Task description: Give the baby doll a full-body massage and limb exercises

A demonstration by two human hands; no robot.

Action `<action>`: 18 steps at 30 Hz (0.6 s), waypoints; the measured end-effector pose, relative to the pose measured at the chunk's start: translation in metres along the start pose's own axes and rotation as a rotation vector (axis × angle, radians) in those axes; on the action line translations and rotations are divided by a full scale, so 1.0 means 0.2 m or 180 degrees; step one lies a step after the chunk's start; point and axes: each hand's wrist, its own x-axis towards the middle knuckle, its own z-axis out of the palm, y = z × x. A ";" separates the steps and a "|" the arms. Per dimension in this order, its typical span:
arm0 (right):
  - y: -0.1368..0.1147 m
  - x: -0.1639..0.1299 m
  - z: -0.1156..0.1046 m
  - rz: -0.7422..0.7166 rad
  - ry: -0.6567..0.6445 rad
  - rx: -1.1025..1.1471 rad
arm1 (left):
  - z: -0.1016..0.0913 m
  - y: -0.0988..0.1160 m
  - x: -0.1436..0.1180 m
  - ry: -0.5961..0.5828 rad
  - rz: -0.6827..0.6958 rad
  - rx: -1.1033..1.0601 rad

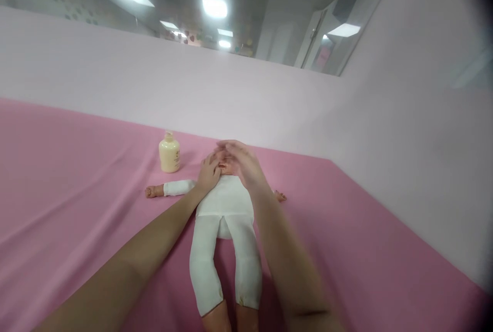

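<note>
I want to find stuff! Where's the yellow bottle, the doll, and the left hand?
yellow bottle point(169, 155): head view, middle of its body.
doll point(225, 201): head view, white-clothed belly.
left hand point(209, 173): head view, back of the hand.

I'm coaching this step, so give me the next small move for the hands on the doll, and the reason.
Probably ease both palms outward off the face: the left hand and right hand cover the doll at its head, which lies on its back on the pink sheet. The lotion bottle stands untouched beside it.
</note>
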 end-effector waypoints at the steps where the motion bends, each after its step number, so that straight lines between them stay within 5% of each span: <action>1: 0.11 0.05 -0.05 -0.0076 0.0469 -0.0312 | 0.00 0.00 0.00 -0.0008 0.0016 0.0024; 3: 0.33 0.14 -0.14 -0.0209 0.0876 -0.0976 | 0.00 -0.02 0.00 -0.0037 0.0067 0.0027; 8: 0.70 0.22 -0.28 -0.0170 0.0348 -0.2142 | 0.02 -0.08 -0.01 -0.0001 -0.0042 -0.0178; 18: 0.78 0.17 -0.35 0.0695 0.0836 -0.1763 | 0.09 -0.11 -0.02 0.0182 -0.0668 -0.0547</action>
